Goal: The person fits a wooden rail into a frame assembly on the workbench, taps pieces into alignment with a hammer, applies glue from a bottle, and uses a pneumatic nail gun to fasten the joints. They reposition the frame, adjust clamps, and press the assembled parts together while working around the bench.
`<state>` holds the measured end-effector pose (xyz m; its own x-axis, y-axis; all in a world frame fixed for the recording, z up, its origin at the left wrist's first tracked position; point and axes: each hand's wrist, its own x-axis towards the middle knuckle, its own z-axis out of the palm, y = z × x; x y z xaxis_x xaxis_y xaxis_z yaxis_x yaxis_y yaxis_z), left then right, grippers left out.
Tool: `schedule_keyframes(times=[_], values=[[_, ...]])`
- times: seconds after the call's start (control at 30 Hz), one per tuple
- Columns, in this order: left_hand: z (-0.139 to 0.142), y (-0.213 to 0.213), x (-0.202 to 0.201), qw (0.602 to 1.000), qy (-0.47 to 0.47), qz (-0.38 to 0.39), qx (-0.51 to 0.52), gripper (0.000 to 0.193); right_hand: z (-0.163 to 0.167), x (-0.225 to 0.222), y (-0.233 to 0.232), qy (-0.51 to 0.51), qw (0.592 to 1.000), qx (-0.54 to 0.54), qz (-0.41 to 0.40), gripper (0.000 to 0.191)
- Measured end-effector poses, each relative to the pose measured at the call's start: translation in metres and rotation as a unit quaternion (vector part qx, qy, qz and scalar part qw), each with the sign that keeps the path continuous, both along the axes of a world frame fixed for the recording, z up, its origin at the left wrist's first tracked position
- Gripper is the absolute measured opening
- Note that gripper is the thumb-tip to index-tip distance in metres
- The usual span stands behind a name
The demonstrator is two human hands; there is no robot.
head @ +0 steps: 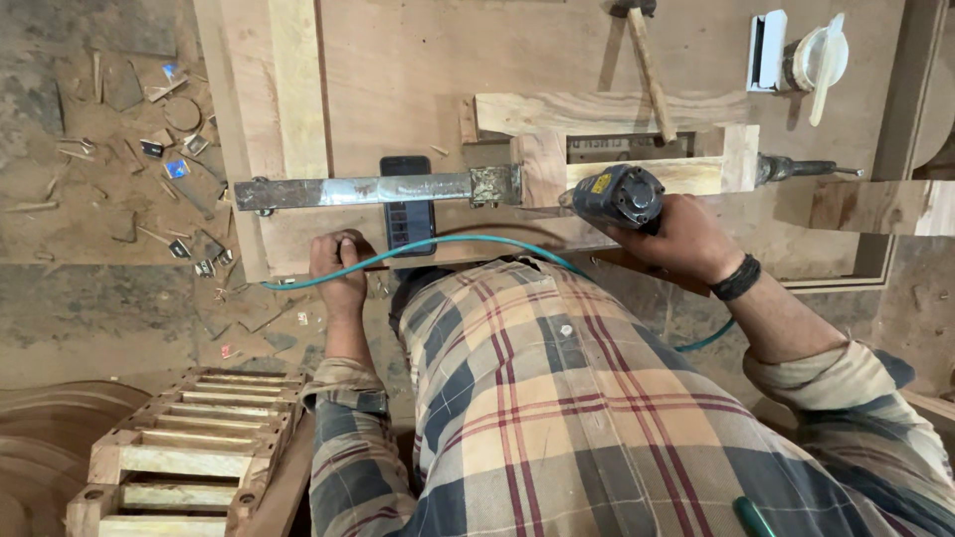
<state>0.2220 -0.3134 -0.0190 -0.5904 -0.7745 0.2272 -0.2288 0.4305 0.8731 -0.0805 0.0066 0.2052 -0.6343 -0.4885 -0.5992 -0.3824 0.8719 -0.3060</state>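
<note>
My right hand (686, 239) grips a dark pneumatic nail gun (619, 195) with yellow marks, held against a pale wooden frame piece (637, 174) on the workbench. A teal air hose (458, 245) runs from the tool across my plaid shirt toward the left. My left hand (336, 267) rests on the bench's near edge, fingers curled over a small dark round thing and the hose. A long metal bar clamp (368, 189) presses on the wooden frame from the left, its screw handle (801, 169) sticking out at the right.
A dark phone (406, 214) lies under the clamp bar. A hammer (649, 70) leans on the frame; a white container and cup (801, 55) sit at the back right. Wood scraps litter the dirt floor (119, 149) on the left. A slatted wooden piece (189, 438) stands at lower left.
</note>
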Motion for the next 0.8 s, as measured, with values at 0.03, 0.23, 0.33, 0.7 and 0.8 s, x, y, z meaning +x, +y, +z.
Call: schedule_keyframes(times=[0.03, 0.23, 0.33, 0.7, 0.8], values=[[0.0, 0.0, 0.0, 1.0, 0.005, -0.001, 0.001, 0.011, 0.001, 0.0, -0.001, 0.002, 1.0, -0.001, 0.004, 0.044], [0.0, 0.001, 0.0, 1.0, 0.015, -0.003, 0.008, 0.012, 0.01, 0.003, -0.005, 0.019, 1.0, 0.012, 0.018, 0.047], [-0.002, 0.002, 0.001, 1.0, 0.001, 0.01, 0.016, 0.013, 0.011, 0.002, -0.005, 0.03, 0.999, 0.009, 0.025, 0.047], [-0.005, 0.001, 0.0, 1.0, -0.004, 0.005, 0.019, 0.013, 0.008, -0.003, -0.005, 0.052, 0.994, -0.087, 0.044, 0.045], [-0.003, 0.001, -0.001, 1.0, -0.003, 0.003, 0.019, 0.012, 0.007, -0.005, -0.01, 0.061, 0.997, -0.03, 0.024, 0.044]])
